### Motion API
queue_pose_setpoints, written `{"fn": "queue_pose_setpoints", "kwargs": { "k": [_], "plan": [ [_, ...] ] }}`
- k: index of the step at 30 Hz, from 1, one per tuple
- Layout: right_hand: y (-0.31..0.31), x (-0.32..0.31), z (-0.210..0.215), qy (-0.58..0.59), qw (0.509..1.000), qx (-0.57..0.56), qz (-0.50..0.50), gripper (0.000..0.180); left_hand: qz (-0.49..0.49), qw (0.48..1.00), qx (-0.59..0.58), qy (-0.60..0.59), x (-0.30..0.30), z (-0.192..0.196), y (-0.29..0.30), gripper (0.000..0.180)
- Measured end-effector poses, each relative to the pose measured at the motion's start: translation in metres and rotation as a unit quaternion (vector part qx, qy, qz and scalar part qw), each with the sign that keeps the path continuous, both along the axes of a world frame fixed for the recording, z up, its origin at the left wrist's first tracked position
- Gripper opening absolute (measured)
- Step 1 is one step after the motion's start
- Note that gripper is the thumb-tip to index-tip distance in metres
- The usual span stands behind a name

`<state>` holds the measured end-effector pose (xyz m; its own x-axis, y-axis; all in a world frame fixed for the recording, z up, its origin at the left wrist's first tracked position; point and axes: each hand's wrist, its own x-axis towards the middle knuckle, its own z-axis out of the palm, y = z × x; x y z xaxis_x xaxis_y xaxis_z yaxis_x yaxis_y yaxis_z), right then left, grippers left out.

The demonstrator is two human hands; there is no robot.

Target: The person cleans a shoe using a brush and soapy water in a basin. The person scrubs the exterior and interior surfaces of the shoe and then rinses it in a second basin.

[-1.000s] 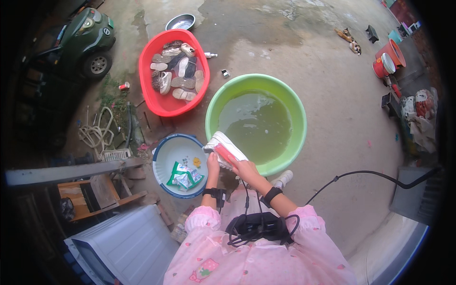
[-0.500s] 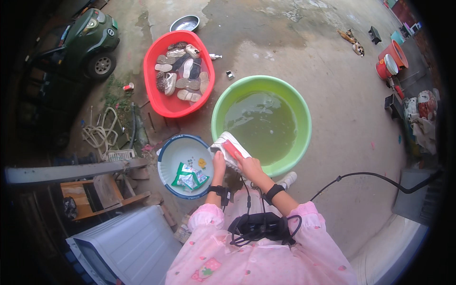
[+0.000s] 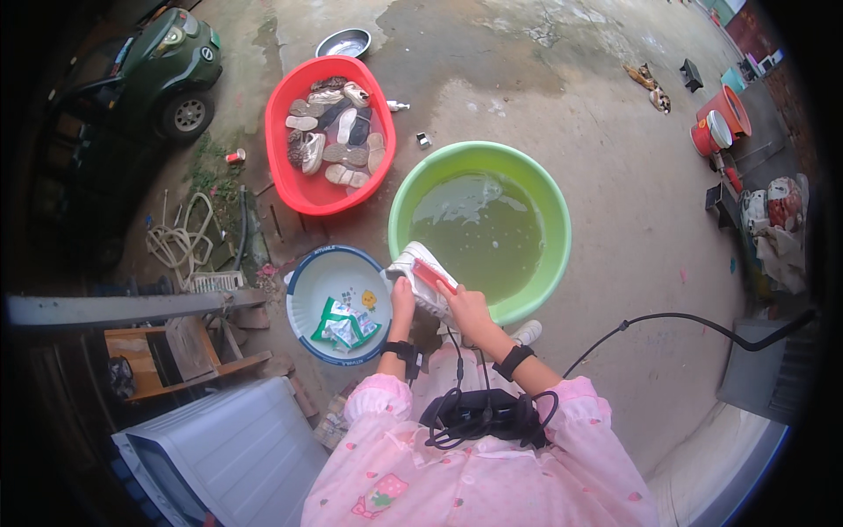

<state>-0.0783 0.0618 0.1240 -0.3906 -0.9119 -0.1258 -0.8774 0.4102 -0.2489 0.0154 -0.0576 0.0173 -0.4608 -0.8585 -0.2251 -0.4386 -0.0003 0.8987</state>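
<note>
A white shoe [image 3: 405, 258] is held by my left hand [image 3: 402, 300], whose fingers are closed at its near left end. Gripped in my right hand [image 3: 471, 311] is a red scrub brush [image 3: 429, 274], laid along the shoe; its bristles are hidden. Both hands are over the near left rim of a large green tub [image 3: 562, 237] of murky greenish water [image 3: 479, 237]. Left of my left hand stands a white basin [image 3: 307, 299] with a blue rim, holding a green-and-white packet [image 3: 344, 325].
A red tub [image 3: 274, 114] full of wet shoes [image 3: 342, 154] stands beyond the basin. Behind it is a metal bowl [image 3: 343, 42]. A parked green car [image 3: 167, 75] is far left. A black cable [image 3: 685, 318] crosses at right. A cat [image 3: 650, 86] lies far right.
The brush has shifted slightly along the shoe, its red back now looking narrower. Both hands keep their hold, and the whole view has shifted a little.
</note>
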Motion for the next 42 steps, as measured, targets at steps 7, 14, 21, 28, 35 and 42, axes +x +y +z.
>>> {"fn": "queue_pose_setpoints", "kwargs": {
  "k": [7, 14, 21, 28, 35, 42],
  "plan": [
    [0.035, 0.013, -0.008, 0.005, 0.996, -0.008, 0.090, 0.044, -0.021, 0.999, 0.037, 0.003, -0.009, -0.008, -0.004, 0.019],
    [0.054, 0.009, -0.012, 0.011, 0.996, -0.034, 0.080, 0.038, -0.020, 0.998, 0.062, 0.023, -0.009, -0.012, -0.002, 0.019],
    [0.040, -0.019, 0.031, -0.146, 0.988, -0.026, 0.049, 0.068, -0.006, 0.998, 0.049, 0.047, -0.005, -0.016, -0.003, 0.019],
    [0.017, -0.013, 0.005, -0.400, 0.910, -0.051, -0.094, 0.065, -0.002, 0.998, 0.060, 0.035, -0.004, -0.029, -0.004, 0.019],
    [0.052, -0.010, -0.009, -0.243, 0.965, 0.067, -0.077, 0.053, -0.013, 1.000, 0.018, 0.016, -0.003, -0.025, -0.004, 0.019],
    [0.027, 0.009, -0.004, -0.151, 0.988, 0.009, -0.020, 0.045, 0.014, 0.999, 0.031, 0.011, 0.003, -0.029, -0.002, 0.019]
  ]
}}
